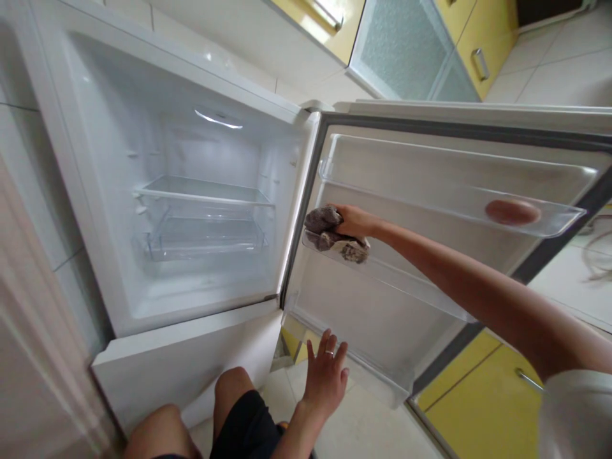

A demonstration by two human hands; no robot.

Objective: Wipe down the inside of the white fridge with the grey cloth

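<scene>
My right hand [354,221] is closed on a grey-brown cloth [335,237], pressing it against the left end of the middle door shelf [411,280] of the open fridge door [454,172]. My left hand [326,376] is open, fingers spread, with a ring on one finger, and rests against the lower door bin [382,376]. A single brown egg [512,211] lies in the upper door shelf [549,220].
The fridge compartment [191,191] stands open with a glass shelf [205,189] and a clear drawer [205,239] inside. Yellow cabinets [482,38] stand behind and another yellow cabinet [482,395] is under the door. My knees [191,421] are at the bottom.
</scene>
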